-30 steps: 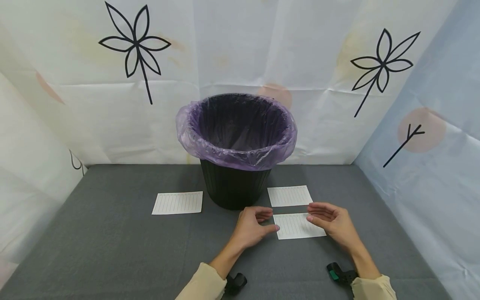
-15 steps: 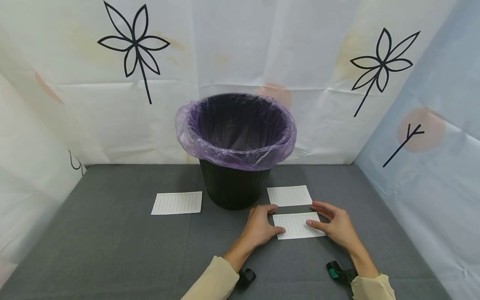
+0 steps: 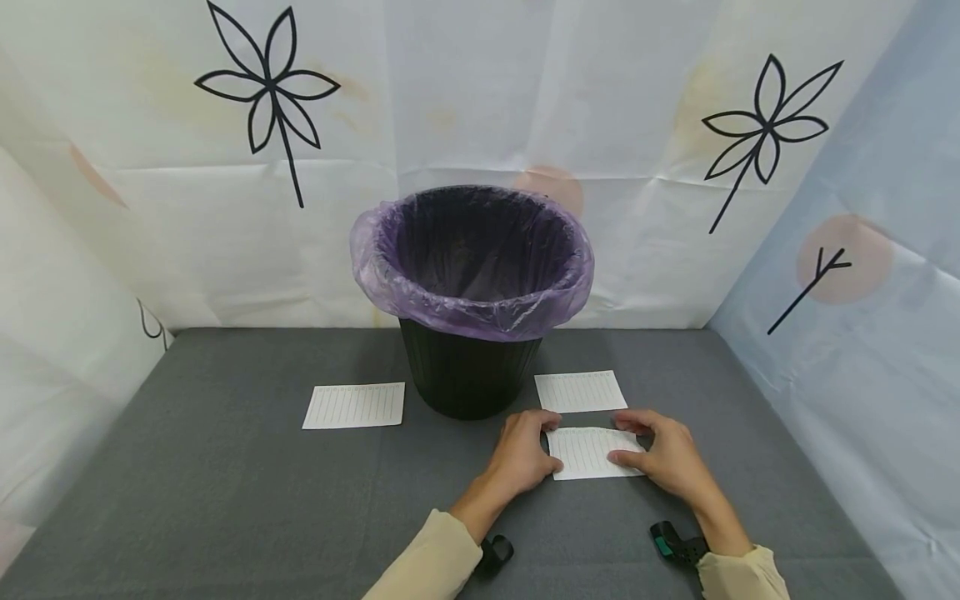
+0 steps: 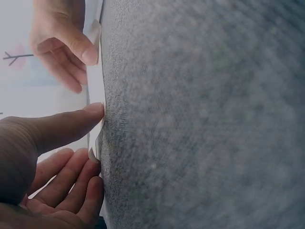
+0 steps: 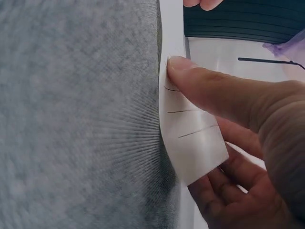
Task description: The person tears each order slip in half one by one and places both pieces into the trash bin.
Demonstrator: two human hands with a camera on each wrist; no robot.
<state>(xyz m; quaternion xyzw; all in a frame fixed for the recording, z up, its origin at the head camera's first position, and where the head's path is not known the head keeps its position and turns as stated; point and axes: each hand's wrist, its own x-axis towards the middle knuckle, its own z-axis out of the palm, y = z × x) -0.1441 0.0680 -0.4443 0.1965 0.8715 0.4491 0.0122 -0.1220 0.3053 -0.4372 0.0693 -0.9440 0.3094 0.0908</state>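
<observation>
Near card is btwn the 2 hands, lined side up, low over the grey table, in front of the bin & a bit to its R. Its lined middle shows in the gap btwn the thumbs

L hand holds the L end w/ thumb & curled fingers: thumb at the near corner, fingers round at the far one, so the grip spans that short edge. L wrist view: thumb tip touches the card, which is seen almost edge-on, w/ a small corner tipped up at the fingertips

R hand pinches the R end, thumb on the lined face, fingers behind/under. R wrist view: that end is bent up off the table, its corner sticking out past the thumb, w/ fingers just behind it. L fingertips peek in at the top of that view

Far card lies flat just beyond the near one, about parallel, hands next to it. Side card lies flat L of the bin, well apart from both hands. Bin is black, upright, w/ purple bag folded over its rim. Patterned cloth hangs behind, black line flowers on it
</observation>
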